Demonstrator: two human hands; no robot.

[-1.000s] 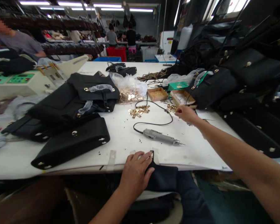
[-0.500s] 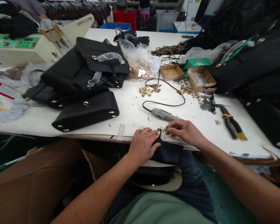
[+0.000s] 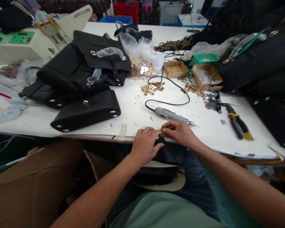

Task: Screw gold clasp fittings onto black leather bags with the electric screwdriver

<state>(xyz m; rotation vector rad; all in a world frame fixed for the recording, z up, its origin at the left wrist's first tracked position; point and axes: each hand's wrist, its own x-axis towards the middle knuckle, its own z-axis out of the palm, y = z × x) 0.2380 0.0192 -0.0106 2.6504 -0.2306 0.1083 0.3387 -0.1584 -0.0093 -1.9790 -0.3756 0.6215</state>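
Observation:
My left hand (image 3: 146,142) lies at the table's front edge, fingers stretched out flat and thumb apart. Its index fingertip presses beside the narrow end of a black leather flap (image 3: 161,140). My right hand (image 3: 178,131) is closed in a pinch on a small gold metal plate (image 3: 161,133) at that flap end, touching it. The fingertips partly hide the plate. Below, a black bag with a pale rim (image 3: 181,181) rests on my lap. Just beyond my right hand lies a grey electric screwdriver (image 3: 172,115), its bit pointing right.
Black bags (image 3: 87,109) stand on the left. Loose gold plates (image 3: 152,88) lie mid-table near the screwdriver's cord. Small cardboard boxes (image 3: 175,74) are behind them. Yellow-and-black pliers (image 3: 238,123) and dark metal pieces (image 3: 213,103) lie right. A large carton (image 3: 33,183) is below left.
My right hand has moved left, bringing the pinched gold plate onto the flap end. The screwdriver's tip now shows. My left hand has barely moved.

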